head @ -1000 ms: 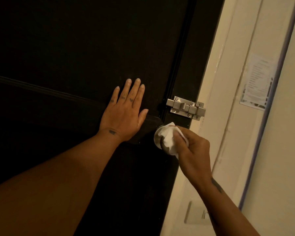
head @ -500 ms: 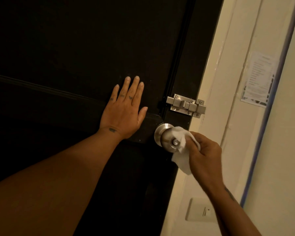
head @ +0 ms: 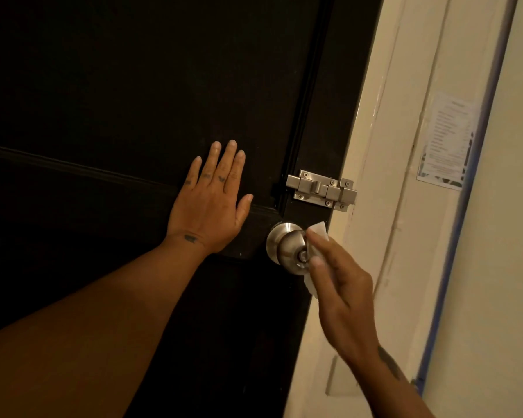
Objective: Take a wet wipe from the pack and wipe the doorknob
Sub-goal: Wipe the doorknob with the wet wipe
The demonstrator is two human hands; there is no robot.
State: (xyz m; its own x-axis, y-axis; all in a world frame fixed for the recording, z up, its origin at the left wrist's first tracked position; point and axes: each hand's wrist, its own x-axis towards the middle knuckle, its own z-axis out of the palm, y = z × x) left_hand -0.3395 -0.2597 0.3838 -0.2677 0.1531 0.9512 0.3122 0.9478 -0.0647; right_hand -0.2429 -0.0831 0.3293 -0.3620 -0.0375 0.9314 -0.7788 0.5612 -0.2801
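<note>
Slide bolt (head: 321, 190), wall notice (head: 446, 143).

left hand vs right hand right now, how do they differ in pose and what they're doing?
The left hand lies flat and open on the dark door, fingers spread, holding nothing; the right hand pinches a white wet wipe against the right side of the doorknob. The left hand sits left of the knob without touching it; the right hand's fingertips reach it. Both are bare, with wrist tattoos.

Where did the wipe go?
The wipe is under the right hand, pressed on the right side of the doorknob, just below the bolt.
</note>
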